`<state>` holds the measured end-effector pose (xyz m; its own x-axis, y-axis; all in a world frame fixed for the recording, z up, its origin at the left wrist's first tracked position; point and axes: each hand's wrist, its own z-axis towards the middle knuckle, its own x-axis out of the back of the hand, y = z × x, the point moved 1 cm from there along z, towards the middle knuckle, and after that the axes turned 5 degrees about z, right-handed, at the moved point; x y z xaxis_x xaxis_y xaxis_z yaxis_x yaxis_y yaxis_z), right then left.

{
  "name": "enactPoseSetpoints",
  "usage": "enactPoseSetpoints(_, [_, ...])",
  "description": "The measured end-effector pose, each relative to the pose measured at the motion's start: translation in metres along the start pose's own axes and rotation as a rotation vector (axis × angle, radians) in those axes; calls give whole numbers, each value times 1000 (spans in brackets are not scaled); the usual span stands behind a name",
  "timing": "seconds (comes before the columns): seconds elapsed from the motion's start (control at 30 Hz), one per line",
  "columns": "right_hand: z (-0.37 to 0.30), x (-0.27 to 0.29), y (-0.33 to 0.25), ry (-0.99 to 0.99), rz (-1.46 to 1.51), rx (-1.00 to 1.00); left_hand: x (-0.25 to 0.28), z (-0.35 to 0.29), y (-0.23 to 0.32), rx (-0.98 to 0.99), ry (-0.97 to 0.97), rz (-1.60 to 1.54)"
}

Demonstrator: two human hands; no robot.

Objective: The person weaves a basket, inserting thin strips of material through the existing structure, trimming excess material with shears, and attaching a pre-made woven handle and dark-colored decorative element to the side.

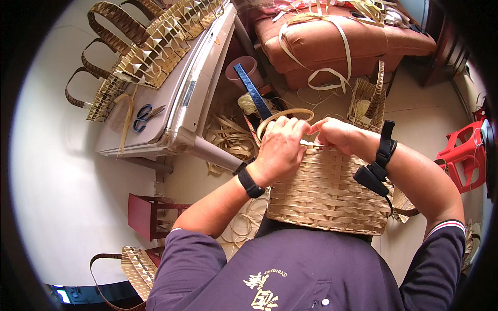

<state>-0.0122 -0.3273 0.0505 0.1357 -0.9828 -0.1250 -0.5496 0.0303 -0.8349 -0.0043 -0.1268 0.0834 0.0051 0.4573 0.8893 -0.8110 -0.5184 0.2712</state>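
Note:
A woven basket (327, 194) of pale flat strips rests on its side against my lap, its rim turned away from me. At the left of that rim my left hand (282, 147) is closed, fingers bent over the edge. My right hand (340, 136) pinches at the same rim, its fingertips close to the left ones and partly hidden. A short pale strip end (307, 142) shows between the hands. Just beyond my left hand, a tan strip (293, 111) curves in a loop. What exactly the fingertips grip is hard to make out.
On the table (179, 122) at the left lie scissors (142, 117) and several handled baskets (150, 57). Loose strips (231, 137) heap on the floor near a pink bin (245, 71). A brown sofa (311, 44) stands beyond, a red stool (462, 155) at the right.

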Motion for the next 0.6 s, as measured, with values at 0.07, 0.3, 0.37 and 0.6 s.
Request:
enactPoseSetpoints(0.07, [1,0,2,29,27,22,-3,12,-8,-47,-58,-123])
enactPoseSetpoints(0.3, [-22,-7,-9,90,-324,22,-22,50,-28,179,-728,-614])
enactPoseSetpoints(0.37, [-27,-7,-6,168,-338,127,-28,56,-30,234,-812,-708])
enactPoseSetpoints(0.6, [-77,4,-6,319,-1113,928,-18,77,-30,343,-961,-689])
